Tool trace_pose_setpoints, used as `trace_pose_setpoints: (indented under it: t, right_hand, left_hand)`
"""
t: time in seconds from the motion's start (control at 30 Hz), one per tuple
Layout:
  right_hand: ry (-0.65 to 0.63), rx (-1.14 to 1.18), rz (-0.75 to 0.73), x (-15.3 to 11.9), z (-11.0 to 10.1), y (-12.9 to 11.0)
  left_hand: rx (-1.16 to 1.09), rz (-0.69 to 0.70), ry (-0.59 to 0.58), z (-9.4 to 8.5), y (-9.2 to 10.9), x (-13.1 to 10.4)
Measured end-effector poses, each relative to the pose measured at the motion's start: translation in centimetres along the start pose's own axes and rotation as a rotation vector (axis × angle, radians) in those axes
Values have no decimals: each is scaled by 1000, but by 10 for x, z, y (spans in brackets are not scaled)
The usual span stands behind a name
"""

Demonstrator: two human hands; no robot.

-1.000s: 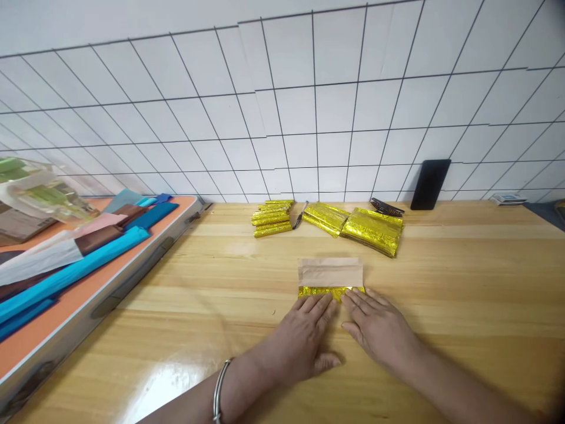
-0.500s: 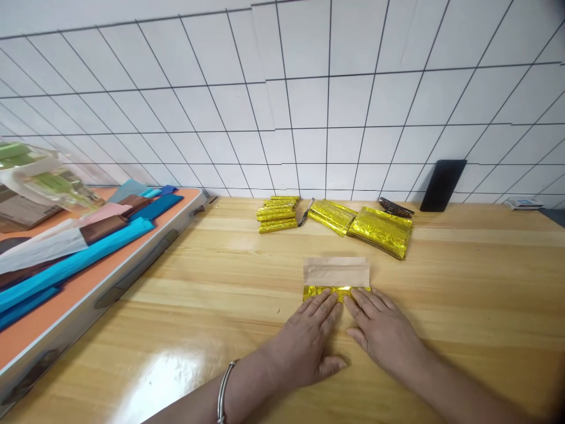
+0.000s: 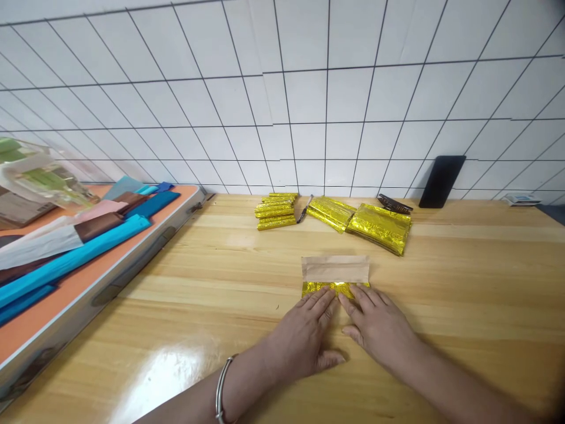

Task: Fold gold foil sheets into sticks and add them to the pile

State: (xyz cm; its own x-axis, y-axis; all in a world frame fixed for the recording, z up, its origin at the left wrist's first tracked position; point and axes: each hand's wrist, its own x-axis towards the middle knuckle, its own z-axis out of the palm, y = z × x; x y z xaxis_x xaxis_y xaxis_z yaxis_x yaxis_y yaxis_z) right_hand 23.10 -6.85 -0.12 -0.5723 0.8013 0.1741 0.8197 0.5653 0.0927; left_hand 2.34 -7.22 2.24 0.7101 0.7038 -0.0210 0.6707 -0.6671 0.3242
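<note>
A sheet of gold foil paper [image 3: 335, 270] lies on the wooden table, its pale brown back facing up. Its near edge is folded over as a shiny gold strip. My left hand [image 3: 304, 335] rests flat with its fingertips on the left and middle of that strip, thumb stretched out to the side. On the strip's right part lie the outstretched fingertips of my right hand [image 3: 379, 324]. Both hands hide some of the folded edge. A silver bangle [image 3: 222, 388] circles my left wrist.
Rolled gold foil pieces [image 3: 276, 211], a pen [image 3: 304, 210] and two stacks of gold foil sheets [image 3: 379, 227] lie beyond the paper. A dark hair clip [image 3: 395, 204] and an upright black phone [image 3: 441, 182] stand near the tiled wall. Coloured paper [image 3: 110, 244] covers an orange-topped surface at left.
The view has tilted slightly. My right fingertips have shifted a little to the left along the gold strip, while my left hand stays almost in place on it.
</note>
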Motion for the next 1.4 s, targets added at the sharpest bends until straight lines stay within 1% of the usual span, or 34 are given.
trace_pose_setpoints:
  t: [0.2,0.4,0.6,0.83,1.07,1.4]
  right_hand:
    - [6,-18,-14,1,-2,-1]
    - [35,-52,-53,5,-4,-2]
    - [48,-56,-83,4,-4,-4]
    - [29,-8,-51,2,0,-1]
    - [59,-38,-79,3,-4,-1]
    - [24,-46,-60,2,-9,7]
  left_hand:
    - [6,-14,23,0,-2,2]
    - [18,-39,32,-3,1,3]
    - [38,-47,39,-2,3,3]
    - [54,-33,46,-3,2,3]
    - [81,-36,46,-3,1,3]
    - [94,-63,63,-9,-5,-3]
